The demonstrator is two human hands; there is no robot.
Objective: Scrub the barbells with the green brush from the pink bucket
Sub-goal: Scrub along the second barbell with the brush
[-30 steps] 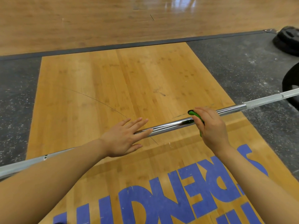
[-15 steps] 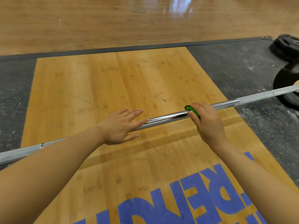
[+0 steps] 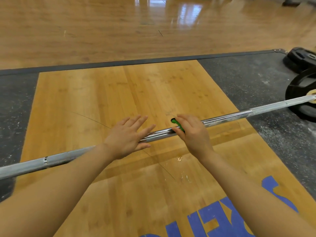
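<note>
A long chrome barbell (image 3: 225, 117) lies across the wooden lifting platform, running from lower left to upper right. My right hand (image 3: 192, 134) grips the green brush (image 3: 177, 124) and holds it against the shaft near its middle; only the brush's end shows past my fingers. My left hand (image 3: 127, 135) rests flat on the bar just left of the brush, fingers straight and spread. The pink bucket is out of view.
A black weight plate (image 3: 297, 93) sits on the bar's right end, and more black plates (image 3: 301, 59) lie on the rubber mat behind it. White chalk dust marks the mat (image 3: 248, 82) at right. Blue lettering (image 3: 239, 214) covers the platform's near part.
My right hand with the brush has slid left along the bar, closer to my left hand. The camera has tilted up, so more of the right plate shows.
</note>
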